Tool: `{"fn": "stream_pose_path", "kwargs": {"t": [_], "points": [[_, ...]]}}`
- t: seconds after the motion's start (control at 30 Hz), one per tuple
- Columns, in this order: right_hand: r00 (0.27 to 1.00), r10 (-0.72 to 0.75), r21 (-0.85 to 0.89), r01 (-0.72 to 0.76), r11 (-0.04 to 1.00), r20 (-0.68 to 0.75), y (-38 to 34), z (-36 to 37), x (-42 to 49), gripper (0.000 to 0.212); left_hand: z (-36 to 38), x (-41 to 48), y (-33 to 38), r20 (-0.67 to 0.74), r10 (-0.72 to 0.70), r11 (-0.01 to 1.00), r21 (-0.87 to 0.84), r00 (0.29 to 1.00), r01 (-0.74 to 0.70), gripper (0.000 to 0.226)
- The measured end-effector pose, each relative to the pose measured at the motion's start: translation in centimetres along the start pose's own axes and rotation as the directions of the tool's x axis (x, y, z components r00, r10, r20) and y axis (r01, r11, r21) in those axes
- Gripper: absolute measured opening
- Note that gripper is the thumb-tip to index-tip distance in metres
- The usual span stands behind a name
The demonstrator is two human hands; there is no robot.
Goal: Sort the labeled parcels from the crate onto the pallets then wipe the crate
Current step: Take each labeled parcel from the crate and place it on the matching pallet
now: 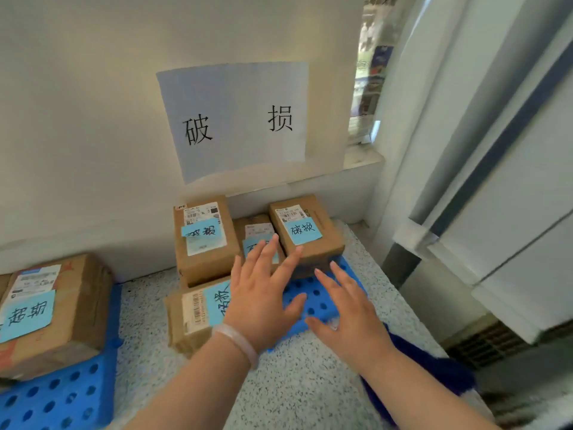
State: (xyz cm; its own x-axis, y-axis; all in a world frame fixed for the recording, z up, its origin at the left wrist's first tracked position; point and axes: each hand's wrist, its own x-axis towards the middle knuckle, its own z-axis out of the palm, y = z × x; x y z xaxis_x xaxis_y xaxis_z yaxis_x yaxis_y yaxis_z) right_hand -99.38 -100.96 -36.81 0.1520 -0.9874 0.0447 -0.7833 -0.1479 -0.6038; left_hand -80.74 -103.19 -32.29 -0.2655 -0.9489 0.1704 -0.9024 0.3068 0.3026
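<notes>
Matt brown cardboard parcels (203, 243) are labelled with pale blue paper notes (305, 231). A perforated blue plastic pallet (310, 293) is seen on rough speckled stone flooring (310, 383).

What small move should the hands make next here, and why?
Probably draw both hands back and turn for the next parcel: the left hand and right hand are open and empty above the blue pallet, and the labelled box beside their fingertips already rests on it.

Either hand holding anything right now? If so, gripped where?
Nothing is held. The left hand and right hand are both open, fingers spread, over the blue pallet.
</notes>
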Motion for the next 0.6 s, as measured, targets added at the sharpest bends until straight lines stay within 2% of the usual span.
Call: {"fn": "stream_pose_path", "kwargs": {"t": [0.1, 0.2, 0.37, 0.5, 0.6], "points": [[0.993, 0.098, -0.015, -0.099, 0.995, -0.064, 3.1, -2.7, -4.7, 0.078, 1.9, -0.6, 6.0, 0.058, 0.134, 0.991, -0.004, 0.989, -0.134, 0.074], [0.974, 0.187, -0.02, -0.191, 0.981, -0.123, 6.1, -6.0, -9.7, 0.078, 4.0, -1.5, 12.3, 0.133, 0.207, 0.978, -0.015, 0.969, -0.207, 0.074], [0.934, 0.305, -0.008, -0.312, 0.95, -0.185, 11.2, -10.8, -18.0, 0.075, 7.4, -4.2, 22.8, 0.189, 0.436, 0.899, -0.135, 0.88, -0.416, 0.075], [0.851, 0.466, 0.037, -0.472, 0.881, -0.244, 16.0, -14.5, -25.7, 0.077, 10.1, -6.7, 32.3, 0.2, 0.595, 0.801, -0.228, 0.778, -0.554, 0.078], [0.748, 0.597, 0.107, -0.594, 0.797, -0.29, 19.6, -18.0, -31.8, 0.08, 12.0, -8.4, 39.1, 0.249, 0.657, 0.753, -0.27, 0.712, -0.6, 0.072]]}}
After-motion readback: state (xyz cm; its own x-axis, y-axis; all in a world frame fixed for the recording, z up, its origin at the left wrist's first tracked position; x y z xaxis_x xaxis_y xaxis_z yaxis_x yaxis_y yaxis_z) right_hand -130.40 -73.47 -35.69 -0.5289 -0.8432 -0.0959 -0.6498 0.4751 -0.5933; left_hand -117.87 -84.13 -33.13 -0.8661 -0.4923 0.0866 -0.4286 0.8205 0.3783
